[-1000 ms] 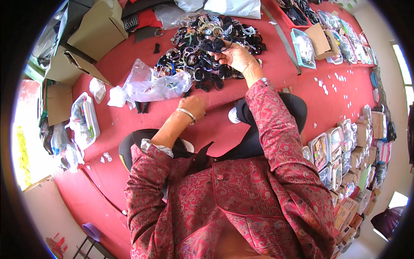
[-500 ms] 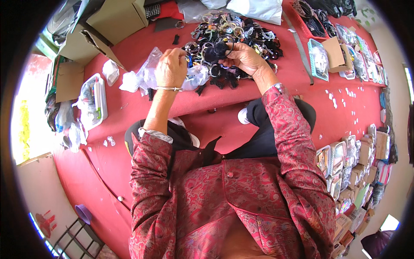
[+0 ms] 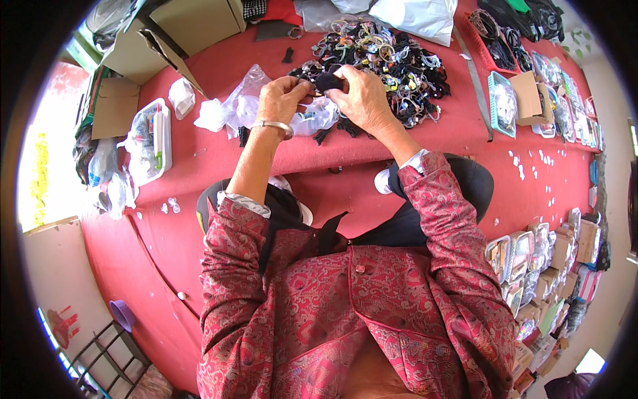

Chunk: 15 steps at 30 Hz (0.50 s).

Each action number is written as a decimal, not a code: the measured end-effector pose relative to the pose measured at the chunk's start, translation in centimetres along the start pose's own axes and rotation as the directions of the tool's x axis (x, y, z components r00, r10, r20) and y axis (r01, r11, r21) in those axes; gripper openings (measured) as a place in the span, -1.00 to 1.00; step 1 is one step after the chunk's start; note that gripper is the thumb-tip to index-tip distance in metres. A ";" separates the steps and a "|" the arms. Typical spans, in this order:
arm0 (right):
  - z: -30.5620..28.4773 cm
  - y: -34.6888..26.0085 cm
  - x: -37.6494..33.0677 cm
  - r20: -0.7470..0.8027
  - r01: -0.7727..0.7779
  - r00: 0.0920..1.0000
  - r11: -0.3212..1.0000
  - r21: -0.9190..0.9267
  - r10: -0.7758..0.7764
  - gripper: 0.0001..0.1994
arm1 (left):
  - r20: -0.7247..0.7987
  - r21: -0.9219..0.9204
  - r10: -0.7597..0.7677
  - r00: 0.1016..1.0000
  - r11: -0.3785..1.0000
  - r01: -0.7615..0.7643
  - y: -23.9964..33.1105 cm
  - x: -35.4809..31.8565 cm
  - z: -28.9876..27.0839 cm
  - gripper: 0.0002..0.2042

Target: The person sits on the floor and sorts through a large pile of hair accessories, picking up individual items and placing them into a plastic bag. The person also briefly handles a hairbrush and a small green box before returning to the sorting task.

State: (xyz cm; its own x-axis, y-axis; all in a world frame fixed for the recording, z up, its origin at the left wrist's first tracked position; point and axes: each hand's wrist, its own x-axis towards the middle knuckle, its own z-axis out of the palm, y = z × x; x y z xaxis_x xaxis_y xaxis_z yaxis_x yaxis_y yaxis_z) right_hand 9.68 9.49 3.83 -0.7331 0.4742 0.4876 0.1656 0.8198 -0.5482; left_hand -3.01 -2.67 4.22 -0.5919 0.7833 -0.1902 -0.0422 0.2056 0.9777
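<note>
My right hand is closed, its thumb and fingers pinching a bundle of fuzzy black hair ties. Against the bundle's left side, my left hand is closed too, its fingertips gripping the edge of the same ties; how many strands it has is hidden. Just beyond both hands spreads a big heap of hair ties, mostly black with coloured and beaded ones among them. A crumpled clear plastic bag lies under and left of my left hand. A few black ties stick out at the heap's near edge.
The red-covered platform ends in a step before my knees. At left stand open cardboard boxes and a white tray with bagged goods. A red basket, a teal basket and many packed trays line the right.
My left hand has moved right and my right hand has come in to meet it at the black hair ties. The view has shifted slightly.
</note>
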 end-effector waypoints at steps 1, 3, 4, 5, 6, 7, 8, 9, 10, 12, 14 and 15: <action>-0.1 -0.2 0.0 -0.022 0.006 1.000 1.000 0.005 -0.006 -0.73 | -0.024 -0.080 -0.053 0.998 0.995 0.051 -0.1 0.0 -0.2 -0.77; -0.5 -0.6 0.3 -0.067 0.019 0.998 1.000 0.016 -0.018 -0.72 | -0.029 -0.231 -0.147 0.989 0.963 0.136 0.0 -0.1 -0.7 -0.78; -0.6 -0.6 0.6 -0.097 0.030 0.995 0.997 0.070 -0.023 -0.76 | -0.029 -0.253 -0.158 0.987 0.956 0.145 0.2 -0.3 -0.7 -0.78; -1.0 -0.6 0.7 -0.048 -0.064 0.996 0.978 0.196 0.075 -0.77 | -0.030 -0.275 -0.169 0.985 0.949 0.154 0.4 -0.5 -0.8 -0.78; -1.5 -0.8 0.8 0.014 -0.161 0.986 0.936 0.314 0.165 -0.78 | -0.031 -0.298 -0.180 0.983 0.941 0.163 0.4 -0.5 -0.8 -0.77; -1.3 -0.4 1.1 0.053 -0.217 0.975 0.882 0.419 0.215 -0.79 | -0.026 -0.286 -0.172 0.985 0.945 0.158 0.5 -0.5 -0.9 -0.77; -1.3 -0.1 1.0 0.120 -0.292 0.955 0.801 0.522 0.269 -0.80 | -0.022 -0.275 -0.165 0.986 0.949 0.152 0.5 -0.5 -1.2 -0.77; -1.3 0.1 0.9 0.195 -0.364 0.930 0.703 0.611 0.313 -0.80 | -0.018 -0.264 -0.158 0.987 0.953 0.147 0.5 -0.4 -1.5 -0.77; -1.3 0.1 0.9 0.275 -0.434 0.898 0.587 0.683 0.344 -0.80 | -0.070 -0.204 -0.130 0.989 0.972 0.113 0.5 -0.3 -1.8 -0.76; -1.1 0.6 0.9 0.392 -0.541 0.834 0.434 0.720 0.389 -0.83 | -0.171 -0.075 -0.064 0.983 0.996 0.052 0.3 0.0 -2.8 -0.74; -0.6 1.4 0.8 0.547 -0.656 0.727 0.185 0.732 0.415 -0.84 | -0.250 0.626 0.451 0.857 0.750 -0.212 -1.6 1.0 -4.7 -0.77; -0.3 1.9 0.7 0.628 -0.698 0.670 0.046 0.715 0.395 -0.83 | -0.167 0.808 0.555 0.815 0.551 -0.210 -1.5 0.8 -5.1 -0.77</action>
State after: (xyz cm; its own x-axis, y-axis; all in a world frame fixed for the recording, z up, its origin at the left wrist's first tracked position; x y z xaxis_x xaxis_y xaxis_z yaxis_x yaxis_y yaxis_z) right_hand 9.74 11.49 3.32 -0.8401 0.4400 -0.3172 0.0474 -0.5229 -0.8511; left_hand -7.51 -5.35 3.05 -0.6399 0.6544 0.4029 0.7513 0.4228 0.5068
